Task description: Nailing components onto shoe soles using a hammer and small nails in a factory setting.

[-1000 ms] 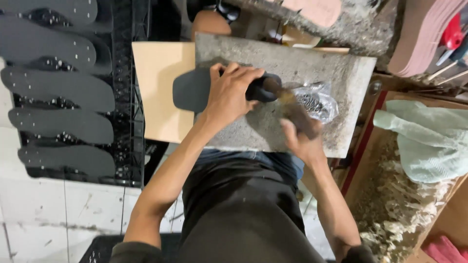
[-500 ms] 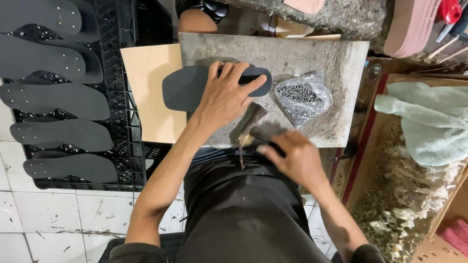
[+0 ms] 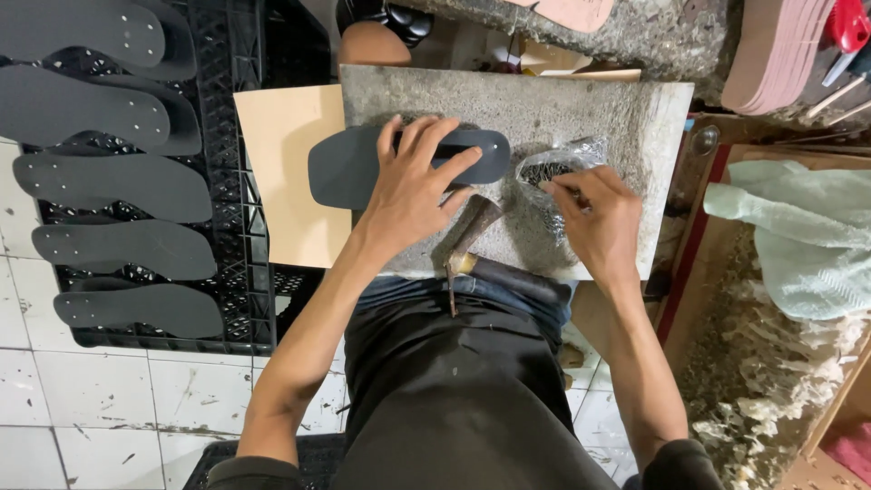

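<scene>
My one head camera looks steeply down, close over the stone slab [image 3: 562,118] resting on the lap.

At the left of the frame I see a black plastic crate [image 3: 227,136] with a row of dark flat sole blanks [image 3: 100,177] laid across it. A tan sheet [image 3: 286,172] lies just beside the crate. In the upper right stands a stack of pinkish soles [image 3: 780,54]; below it a pale green cloth [image 3: 798,236] rests above whitish scraps [image 3: 771,363]. White floor tiles [image 3: 109,399] fill the lower left.
</scene>
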